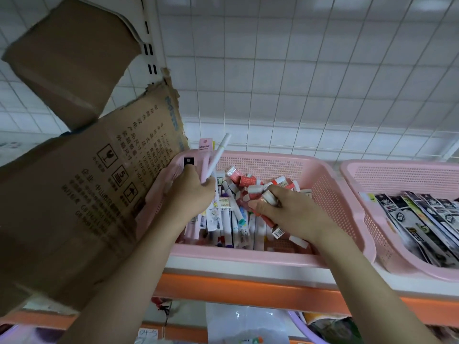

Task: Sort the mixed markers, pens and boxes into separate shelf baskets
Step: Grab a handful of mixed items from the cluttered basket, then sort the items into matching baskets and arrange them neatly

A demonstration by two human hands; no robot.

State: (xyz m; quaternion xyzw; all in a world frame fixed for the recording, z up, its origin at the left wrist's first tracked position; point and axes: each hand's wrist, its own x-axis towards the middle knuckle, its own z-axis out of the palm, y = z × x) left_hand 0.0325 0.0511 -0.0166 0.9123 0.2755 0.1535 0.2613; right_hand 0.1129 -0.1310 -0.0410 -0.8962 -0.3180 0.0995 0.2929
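Two hands work inside one pink basket (330, 184) on the shelf (248, 286), which holds the unsorted mix: white-barrelled markers (236, 224) lying roughly front to back on the near side, small red-and-white boxes (244, 181) heaped toward the back. Left hand (190, 192) is curled round a small bunch of pale pens (216, 160), barrels sticking up and away over the basket's far left corner; judged a collecting grip, so picked items stay out of the pile while the other hand searches. A pink carded pack (205, 145) stands just behind them; whether it is in the hand or leaning on the wall, cannot tell. Right hand (285, 214) is down on the heap, fingers and thumb pinching a small red-and-white box (269, 197) at the top of the pile, palm low over the markers. Judgement: boxes are being pulled off first because they sit on top and hide the pens. A second pink basket (387, 214) stands just beside on the right, already holding flat black-and-white packets (422, 219) only, so sorting is partly done. A torn cardboard carton (82, 189) presses against the first basket's left wall. Risk: loose pens slipping from the left grip.
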